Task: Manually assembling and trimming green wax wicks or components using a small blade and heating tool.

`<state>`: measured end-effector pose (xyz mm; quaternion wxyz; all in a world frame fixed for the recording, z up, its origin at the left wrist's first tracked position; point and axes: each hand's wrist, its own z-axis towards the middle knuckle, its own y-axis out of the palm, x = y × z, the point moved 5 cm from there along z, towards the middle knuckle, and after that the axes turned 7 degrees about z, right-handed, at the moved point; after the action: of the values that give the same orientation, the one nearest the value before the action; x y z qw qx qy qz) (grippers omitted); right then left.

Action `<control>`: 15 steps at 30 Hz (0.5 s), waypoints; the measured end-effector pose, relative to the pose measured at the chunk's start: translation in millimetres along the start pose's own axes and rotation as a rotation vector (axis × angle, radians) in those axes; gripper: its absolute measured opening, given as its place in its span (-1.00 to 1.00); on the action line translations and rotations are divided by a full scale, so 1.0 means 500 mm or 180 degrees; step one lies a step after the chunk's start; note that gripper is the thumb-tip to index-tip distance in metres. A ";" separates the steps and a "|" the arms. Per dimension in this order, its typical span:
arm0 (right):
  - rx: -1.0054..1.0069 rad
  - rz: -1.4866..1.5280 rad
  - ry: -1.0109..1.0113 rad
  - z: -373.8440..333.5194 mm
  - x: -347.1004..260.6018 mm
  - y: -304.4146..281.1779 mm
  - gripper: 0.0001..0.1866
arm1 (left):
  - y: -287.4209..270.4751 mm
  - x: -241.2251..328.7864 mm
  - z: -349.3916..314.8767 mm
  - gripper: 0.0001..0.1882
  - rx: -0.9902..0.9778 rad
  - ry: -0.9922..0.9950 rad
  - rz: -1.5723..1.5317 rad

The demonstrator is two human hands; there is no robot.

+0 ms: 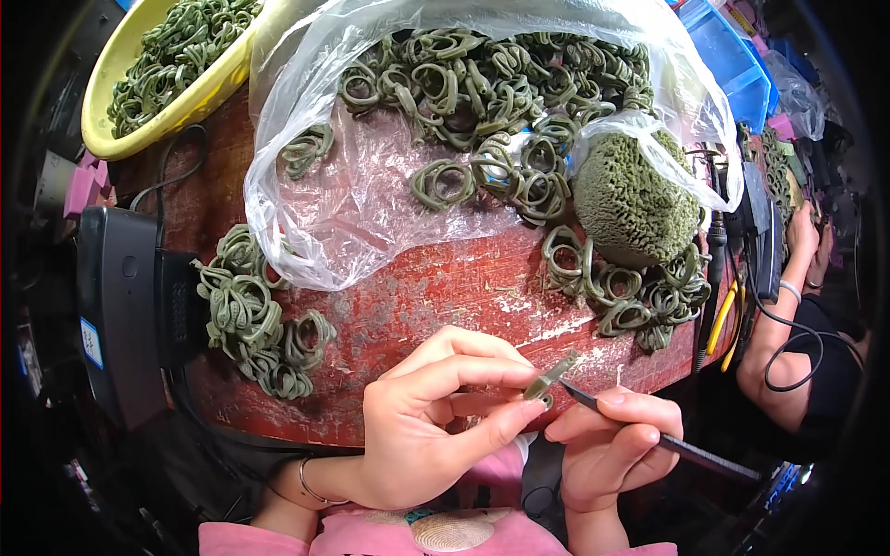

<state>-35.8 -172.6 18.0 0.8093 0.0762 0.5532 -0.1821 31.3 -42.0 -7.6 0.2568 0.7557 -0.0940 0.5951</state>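
Note:
My left hand point(436, 417) pinches a small grey-green part point(549, 378) between thumb and forefinger, just off the near edge of a worn red table point(436, 296). My right hand point(616, 443) grips a thin dark tool point(677, 445) like a pen, its tip touching the part. A heap of grey-green looped pieces point(255, 320) lies to the left of my hands. Another heap of loops point(640, 292) lies to the right.
A clear plastic bag point(371, 195) with several loops spreads over the table's far half, beside a green spongy lump point(635, 199). A yellow bowl point(120, 102) of loops stands far left, a black device point(120, 306) at left. Another person's arm point(788, 343) reaches in at right near blue bins point(732, 56).

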 end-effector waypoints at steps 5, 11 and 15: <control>0.0182 0.0149 0.0441 -0.011 0.021 -0.001 -0.65 | 0.004 -0.002 0.001 -0.78 0.0074 -0.0054 0.0006; 0.0327 0.0819 0.0756 -0.018 0.046 -0.001 -0.62 | 0.003 -0.006 0.003 -0.80 0.0086 -0.0109 0.0086; 0.0317 0.0968 0.0728 -0.009 0.040 0.000 -0.63 | 0.009 -0.005 0.006 -0.81 0.0081 -0.0075 0.0124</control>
<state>-33.1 -175.4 -2.3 0.7546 0.2190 0.6140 -0.0751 31.2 -47.6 -9.2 0.2343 0.7639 -0.1042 0.5922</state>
